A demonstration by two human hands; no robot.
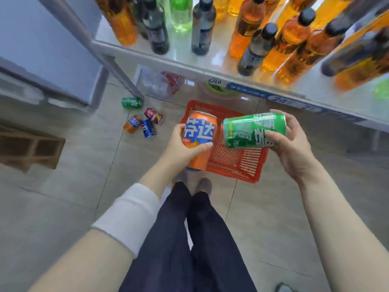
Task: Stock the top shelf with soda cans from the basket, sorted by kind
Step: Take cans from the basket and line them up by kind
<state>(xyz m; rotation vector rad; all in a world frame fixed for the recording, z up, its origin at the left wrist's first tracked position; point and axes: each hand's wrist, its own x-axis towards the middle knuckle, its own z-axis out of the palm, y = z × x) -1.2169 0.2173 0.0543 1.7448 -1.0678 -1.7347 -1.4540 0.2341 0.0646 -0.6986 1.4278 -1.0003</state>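
Left fingers (pixel 203 146) are wrapped round orange can (pixel 200 131), right fingers (pixel 271 134) clamped on green can (pixel 252 131); so left hand (pixel 181 150) and right hand (pixel 294 150) are both loaded. The cans are held in the air over the basket (pixel 252 165), just beside each other; contact between them cannot be told. No can is seen in the basket's visible part. Orange can's long axis is pointed roughly at the shelf (pixel 185 57). Green can is laid sideways, axis across the body. The shelf is ahead of and above both hands and carries bottles (pixel 202 26); whether it is the top one cannot be told. The right hand is judged nearer its edge. Green can must be turned upright before set-down, and little turning is needed for orange. Four floor cans (pixel 143 121) are lying well off to the left.
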